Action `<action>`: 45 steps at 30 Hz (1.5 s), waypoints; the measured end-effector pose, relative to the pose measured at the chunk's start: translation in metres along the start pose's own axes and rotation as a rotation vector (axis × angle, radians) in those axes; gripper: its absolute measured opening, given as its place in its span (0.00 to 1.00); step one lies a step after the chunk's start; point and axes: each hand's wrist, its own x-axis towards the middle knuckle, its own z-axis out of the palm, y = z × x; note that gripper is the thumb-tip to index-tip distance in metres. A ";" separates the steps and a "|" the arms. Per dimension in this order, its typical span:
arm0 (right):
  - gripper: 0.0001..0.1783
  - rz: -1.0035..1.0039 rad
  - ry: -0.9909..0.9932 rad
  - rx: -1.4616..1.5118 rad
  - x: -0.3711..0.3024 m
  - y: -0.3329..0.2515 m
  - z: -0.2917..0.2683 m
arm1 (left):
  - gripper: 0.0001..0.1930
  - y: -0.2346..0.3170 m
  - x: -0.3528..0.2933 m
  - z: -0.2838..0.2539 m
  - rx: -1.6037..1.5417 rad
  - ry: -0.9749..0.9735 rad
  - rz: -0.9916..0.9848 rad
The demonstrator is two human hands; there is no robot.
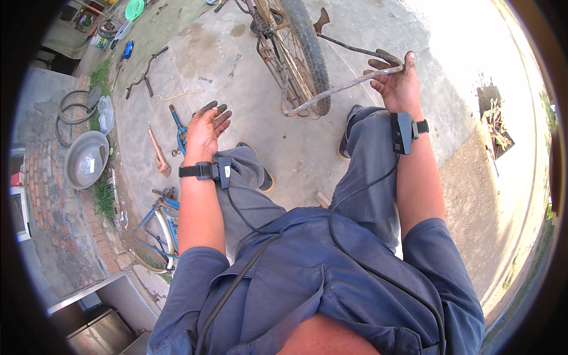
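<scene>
My left hand (204,131) is raised over my left knee with nothing in it, its darkly smudged fingers apart. My right hand (397,83), also smudged, has the corner of a bent metal bar (349,84) lodged between thumb and fingers. The bar looks like a bicycle stand. One of its arms runs down to the left, beside the wheel; the other goes up to a flat brown end piece (321,21). Between my feet and beyond stands a bicycle wheel (303,44) with a knobby tyre and a rusty frame (269,50). Whether the bar is joined to the frame I cannot tell.
On the concrete at left lie a pipe wrench (158,152), a blue metal part (178,131), a handlebar (146,74) and a spanner (235,65). A blue bicycle frame (168,222) and a metal basin (86,160) are further left. Wood scraps (496,127) lie right.
</scene>
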 end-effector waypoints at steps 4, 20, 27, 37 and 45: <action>0.46 -0.011 -0.008 -0.015 -0.001 0.000 -0.001 | 0.22 0.000 0.000 0.001 -0.007 0.002 -0.004; 0.47 -0.016 -0.010 -0.045 -0.001 -0.002 0.000 | 0.23 0.002 -0.002 0.003 -0.030 -0.037 -0.001; 0.46 -0.021 -0.026 -0.061 -0.002 -0.003 -0.002 | 0.23 0.001 0.000 0.001 -0.041 -0.033 -0.003; 0.45 -0.037 -0.023 -0.061 -0.004 -0.005 0.001 | 0.23 0.001 -0.002 0.002 -0.022 -0.032 -0.009; 0.46 -0.037 -0.032 -0.052 -0.004 -0.005 -0.001 | 0.24 0.001 -0.003 0.002 -0.019 -0.035 -0.014</action>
